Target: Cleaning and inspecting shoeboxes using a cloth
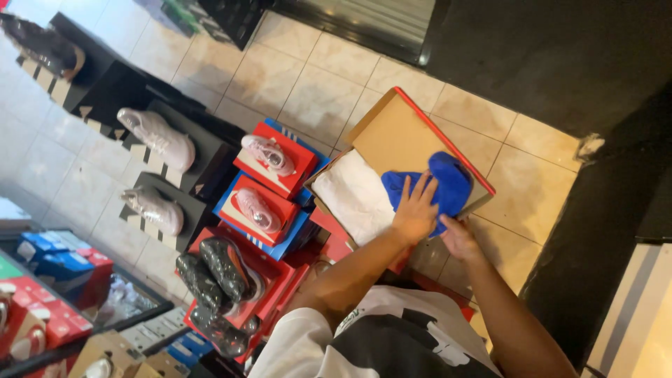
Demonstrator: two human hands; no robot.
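- my left hand (414, 210) lies flat on the shoe (437, 183), which sits in the open box (399, 133) before me.
- my right hand (458, 238) touches the box's near edge, just right of the left.
- wrapping paper (353, 196) lies in the box, left of the shoe.
- stacked boxes with shoes (262, 189) stand further left.

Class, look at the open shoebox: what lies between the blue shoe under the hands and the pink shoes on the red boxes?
In the head view, white wrapping paper fills the shoebox between the blue shoe and the pink shoes.
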